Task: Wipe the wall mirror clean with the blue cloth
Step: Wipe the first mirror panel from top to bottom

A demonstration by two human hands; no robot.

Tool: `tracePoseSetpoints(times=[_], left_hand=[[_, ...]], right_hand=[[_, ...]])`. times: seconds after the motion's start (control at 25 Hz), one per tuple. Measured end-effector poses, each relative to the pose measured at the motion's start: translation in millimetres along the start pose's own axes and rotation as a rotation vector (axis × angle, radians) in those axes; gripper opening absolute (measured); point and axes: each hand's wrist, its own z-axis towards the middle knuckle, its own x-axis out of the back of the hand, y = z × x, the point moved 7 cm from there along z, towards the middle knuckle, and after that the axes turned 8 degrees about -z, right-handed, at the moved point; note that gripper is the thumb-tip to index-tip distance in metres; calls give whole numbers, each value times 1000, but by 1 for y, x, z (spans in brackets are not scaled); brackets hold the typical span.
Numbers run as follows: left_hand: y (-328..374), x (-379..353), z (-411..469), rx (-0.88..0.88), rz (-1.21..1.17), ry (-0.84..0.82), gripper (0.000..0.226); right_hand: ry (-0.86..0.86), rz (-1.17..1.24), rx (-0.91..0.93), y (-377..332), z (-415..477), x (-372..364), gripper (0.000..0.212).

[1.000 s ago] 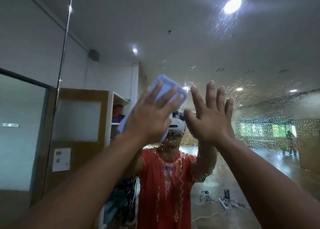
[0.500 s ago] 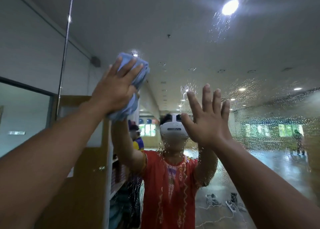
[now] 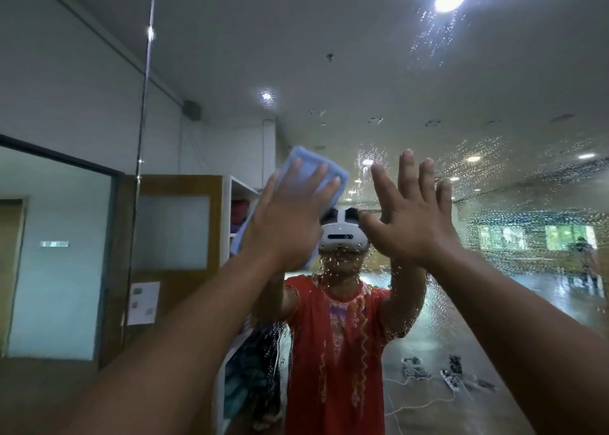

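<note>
Left hand presses blue cloth flat against wall mirror, fingers straight and slightly spread. Most of the cloth is hidden behind the hand. Its edges show at 12 o'clock past the fingertips and at 8 o'clock beside the wrist. Right hand, at 3 o'clock of the left, faces the glass with fingers straight and spread; whether the palm touches the glass cannot be told. Water droplets blur the reflection at 3 o'clock and 6 o'clock of the hands.
</note>
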Motion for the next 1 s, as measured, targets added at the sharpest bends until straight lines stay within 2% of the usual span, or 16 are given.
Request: tracePoseSetpoints(times=[0.12, 0.24, 0.4, 0.56, 0.68, 0.8, 1.0], left_hand=[[-11, -3, -60, -98, 10, -82, 69], [-55, 10, -67, -2, -37, -89, 72], [-103, 29, 13, 219, -21, -46, 70], [-73, 39, 112, 270, -90, -25, 68], [-3, 22, 136, 206, -85, -14, 66], [58, 0, 97, 47, -41, 39, 65], [73, -23, -19, -157, 39, -10, 66]], right_hand=[[-33, -17, 75, 8, -12, 12, 92], [-86, -88, 79, 35, -30, 16, 101], [-182, -143, 76, 59, -37, 6, 110], [-214, -141, 94, 62, -31, -4, 109], [-198, -126, 92, 66, -28, -8, 107], [-187, -100, 96, 69, -28, -13, 108], [-169, -103, 119, 71, -26, -17, 105]])
